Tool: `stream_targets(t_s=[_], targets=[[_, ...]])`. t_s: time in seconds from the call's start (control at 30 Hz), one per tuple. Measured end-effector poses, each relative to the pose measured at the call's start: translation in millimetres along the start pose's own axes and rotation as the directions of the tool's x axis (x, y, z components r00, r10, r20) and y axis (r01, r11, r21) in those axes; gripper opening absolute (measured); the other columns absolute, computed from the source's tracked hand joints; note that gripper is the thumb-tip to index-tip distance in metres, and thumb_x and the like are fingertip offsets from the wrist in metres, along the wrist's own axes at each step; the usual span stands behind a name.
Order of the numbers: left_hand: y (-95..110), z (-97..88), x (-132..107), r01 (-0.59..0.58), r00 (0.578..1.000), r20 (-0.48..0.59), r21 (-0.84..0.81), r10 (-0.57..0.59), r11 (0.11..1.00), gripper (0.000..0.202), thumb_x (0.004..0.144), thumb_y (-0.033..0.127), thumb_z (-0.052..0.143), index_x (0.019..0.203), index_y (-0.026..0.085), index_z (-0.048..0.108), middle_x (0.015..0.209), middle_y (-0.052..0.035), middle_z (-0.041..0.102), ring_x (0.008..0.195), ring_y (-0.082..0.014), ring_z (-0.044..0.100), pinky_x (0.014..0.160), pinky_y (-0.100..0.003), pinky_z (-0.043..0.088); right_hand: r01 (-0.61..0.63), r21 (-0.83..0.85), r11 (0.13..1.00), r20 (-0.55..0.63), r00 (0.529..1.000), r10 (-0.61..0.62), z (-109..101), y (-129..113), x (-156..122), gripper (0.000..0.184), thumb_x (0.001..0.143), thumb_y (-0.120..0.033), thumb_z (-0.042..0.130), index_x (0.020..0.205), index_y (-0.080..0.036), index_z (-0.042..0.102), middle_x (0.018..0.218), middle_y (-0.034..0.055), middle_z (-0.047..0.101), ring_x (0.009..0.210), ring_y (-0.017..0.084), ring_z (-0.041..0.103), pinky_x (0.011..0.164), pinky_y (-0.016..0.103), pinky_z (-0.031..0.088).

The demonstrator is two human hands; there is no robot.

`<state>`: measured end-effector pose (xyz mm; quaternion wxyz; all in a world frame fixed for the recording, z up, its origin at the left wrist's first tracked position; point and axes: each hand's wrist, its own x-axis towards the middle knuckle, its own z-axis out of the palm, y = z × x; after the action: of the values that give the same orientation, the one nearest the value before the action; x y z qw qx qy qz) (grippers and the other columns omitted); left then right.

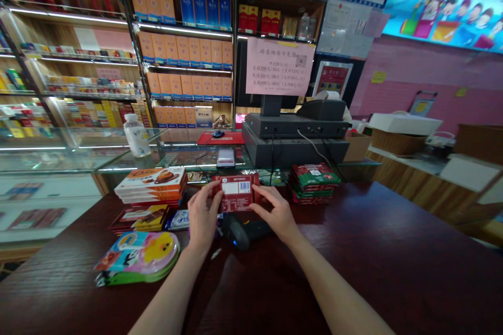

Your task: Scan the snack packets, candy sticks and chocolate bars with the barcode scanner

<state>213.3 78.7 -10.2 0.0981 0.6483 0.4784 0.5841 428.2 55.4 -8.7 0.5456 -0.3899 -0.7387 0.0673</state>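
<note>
Between both hands a flat dark red packet (237, 200), perhaps a chocolate bar, is held up with its barcode side facing me. My left hand (204, 214) pinches its left end, thumb in front. My right hand (276, 211) grips its right end between thumb and fingers. Just below the packet a black barcode scanner (239, 234) with a small blue light lies on the dark wooden counter (251, 293). Left of my left hand are stacked chocolate boxes (153, 183), yellow and red bars (143, 218), and colourful cartoon packs (143, 256). A blue-and-white packet (179, 220) is partly hidden.
To the right stands a stack of green and red packets (313, 182). Behind are a cash register (296, 138) with cables, a small screen device (226, 157), a white bottle (136, 136) and a glass display case (58, 153). Stocked shelves rise beyond.
</note>
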Motion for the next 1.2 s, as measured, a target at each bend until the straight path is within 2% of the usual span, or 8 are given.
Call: stream_targets(t_s=[0.17,0.3,0.43,0.6,0.77,0.93,1.1,1.2], targets=[[-2,-2.1,2,-0.015,1.000,0.012,0.017,0.014,1.000,0.027,0.093,0.036,0.057,0.115,0.026,0.068,0.104,-0.0041,0.075,0.097,-0.0206,0.069,0.090,-0.037,0.051,0.087,-0.095,0.992,0.119,0.990,-0.075,1,6,-3,0.074,0.082,-0.025,0.077,0.148,-0.031,0.045,0.134,0.0090,0.059,0.124,0.026,0.055,0.107,0.045,0.047],[1,-3.6,4,-0.074,0.996,0.054,0.081,0.070,0.994,0.030,0.095,0.032,0.052,0.120,0.025,0.067,0.102,-0.0042,0.075,0.096,-0.0196,0.068,0.097,-0.040,0.048,0.098,-0.143,0.985,0.129,0.988,-0.080,1,12,-4,0.075,0.084,-0.022,0.074,0.150,-0.031,0.041,0.134,0.0097,0.058,0.125,0.027,0.054,0.107,0.048,0.047],[0,-6.7,5,-0.169,0.974,0.175,0.157,0.140,0.973,0.039,0.098,0.035,0.048,0.134,0.027,0.058,0.106,-0.0040,0.071,0.103,-0.0192,0.064,0.111,-0.048,0.036,0.096,-0.176,0.980,0.097,0.992,-0.080,0,15,-4,0.072,0.086,-0.023,0.071,0.151,-0.031,0.041,0.133,0.0098,0.058,0.123,0.027,0.055,0.106,0.048,0.048],[-3,-15.3,6,-0.302,0.932,0.281,0.249,0.230,0.920,0.065,0.089,0.045,0.062,0.148,0.028,0.042,0.117,-0.0072,0.064,0.114,-0.0258,0.056,0.114,-0.058,0.028,0.111,-0.202,0.973,0.065,0.993,-0.100,-1,7,-2,0.072,0.087,-0.024,0.070,0.152,-0.032,0.039,0.133,0.0095,0.058,0.123,0.028,0.055,0.104,0.048,0.049],[-6,-22.2,8,-0.383,0.911,0.284,0.317,0.298,0.868,0.083,0.081,0.042,0.070,0.153,0.030,0.031,0.121,-0.0067,0.060,0.116,-0.0282,0.053,0.116,-0.063,0.023,0.131,-0.220,0.967,0.058,0.991,-0.121,0,-6,0,0.073,0.088,-0.025,0.069,0.153,-0.031,0.037,0.133,0.0105,0.058,0.123,0.029,0.054,0.104,0.049,0.048],[-4,-27.2,10,-0.419,0.907,0.236,0.405,0.349,0.813,0.077,0.081,0.043,0.072,0.150,0.030,0.038,0.117,-0.0067,0.062,0.112,-0.0280,0.055,0.117,-0.062,0.024,0.155,-0.224,0.962,0.064,0.987,-0.144,0,-9,1,0.073,0.088,-0.024,0.068,0.153,-0.032,0.036,0.132,0.0103,0.059,0.122,0.029,0.055,0.103,0.049,0.049],[2,-30.8,9,-0.420,0.907,0.180,0.463,0.381,0.780,0.084,0.079,0.046,0.073,0.152,0.028,0.035,0.140,-0.0142,0.052,0.131,-0.0339,0.047,0.118,-0.063,0.022,0.186,-0.233,0.955,0.075,0.982,-0.173,-1,-7,1,0.074,0.089,-0.024,0.068,0.154,-0.032,0.034,0.132,0.0103,0.060,0.121,0.029,0.055,0.103,0.049,0.049],[4,-30.1,8,-0.461,0.887,0.212,0.466,0.411,0.755,0.089,0.080,0.042,0.073,0.155,0.028,0.027,0.154,-0.0153,0.042,0.143,-0.0359,0.035,0.120,-0.063,0.016,0.210,-0.246,0.946,0.097,0.977,-0.192,-2,-5,0,0.074,0.089,-0.024,0.068,0.154,-0.031,0.033,0.133,0.0109,0.059,0.121,0.029,0.056,0.103,0.049,0.049]])
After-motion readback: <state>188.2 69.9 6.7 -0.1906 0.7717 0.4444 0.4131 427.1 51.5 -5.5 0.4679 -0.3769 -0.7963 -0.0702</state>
